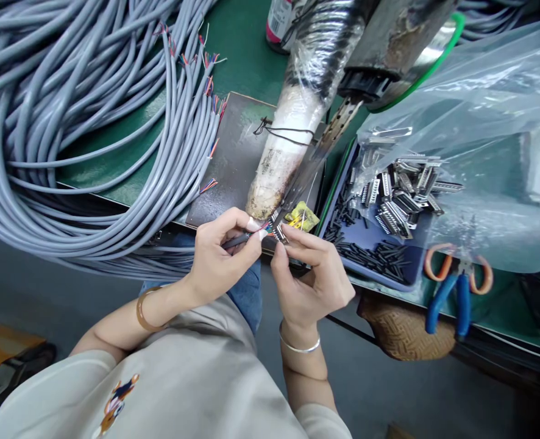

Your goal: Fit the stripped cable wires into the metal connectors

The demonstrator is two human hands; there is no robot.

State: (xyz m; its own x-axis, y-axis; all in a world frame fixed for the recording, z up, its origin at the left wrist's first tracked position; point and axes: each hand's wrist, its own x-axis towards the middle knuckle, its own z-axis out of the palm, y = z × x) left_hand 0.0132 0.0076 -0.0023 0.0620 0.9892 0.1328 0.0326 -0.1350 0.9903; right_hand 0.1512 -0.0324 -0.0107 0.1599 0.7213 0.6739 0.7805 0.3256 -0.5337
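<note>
My left hand (219, 253) pinches the stripped end of a grey cable (236, 241) between thumb and fingers. Thin coloured wires fan out of that end toward a small metal multi-pin connector (279, 233). My right hand (318, 274) grips this connector at its right side with thumb and fingertips. Just above, a soldering iron (338, 127) with a perforated shaft points down at the wires; whether its tip touches them I cannot tell. Close behind the connector lies a yellow sponge (303, 216).
A plastic-wrapped hose (292, 116) ends right above my hands. Grey cables (114, 146) with stripped ends fill the left. At right, a blue tray (375, 277) contains black sleeves and metal connectors (402, 195) under a clear bag (493, 201). Pliers (455, 292) and scissors (483, 277) lie at the table edge.
</note>
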